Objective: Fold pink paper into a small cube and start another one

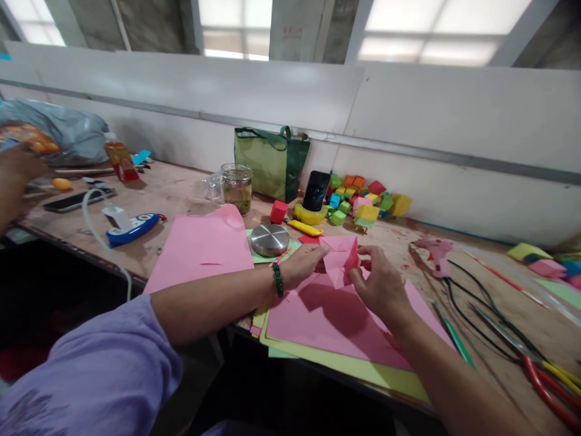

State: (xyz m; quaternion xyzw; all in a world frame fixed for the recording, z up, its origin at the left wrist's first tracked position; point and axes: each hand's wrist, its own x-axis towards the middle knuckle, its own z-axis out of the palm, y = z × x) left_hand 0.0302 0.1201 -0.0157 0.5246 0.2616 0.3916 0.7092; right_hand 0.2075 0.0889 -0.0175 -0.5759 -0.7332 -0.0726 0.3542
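Work piece: we record a folded pink paper [336, 259], held up above the near edge of the table [181, 181], between both hands and over a stack of sheets. Creases and raised flaps show on its face.

Left hand [303, 264]: fingers closed on the paper's left edge; a green bead bracelet [277, 280] sits at the wrist. Right hand [382, 283]: we see thumb and fingers pinching the right side, by a curled flap.

Below the hands we note a large pink sheet [313, 324] lying on a yellow sheet [379, 372], which shows along the near side. To the left lies another pink sheet [200, 251], one far corner curling up, with a short slit in it.

Just beyond the left hand: a round steel disc [269, 240] and a yellow cutter [305, 227]. Behind these, we find a phone [316, 191] propped upright in a yellow stand [310, 214], with a red paper cube [278, 211] to its left and a heap of coloured paper cubes [347, 203] to its right.

Right of the sheets: a pink glue gun [436, 254] with its black cord. Far left, we log another person's hand [18, 166], well apart from ours.
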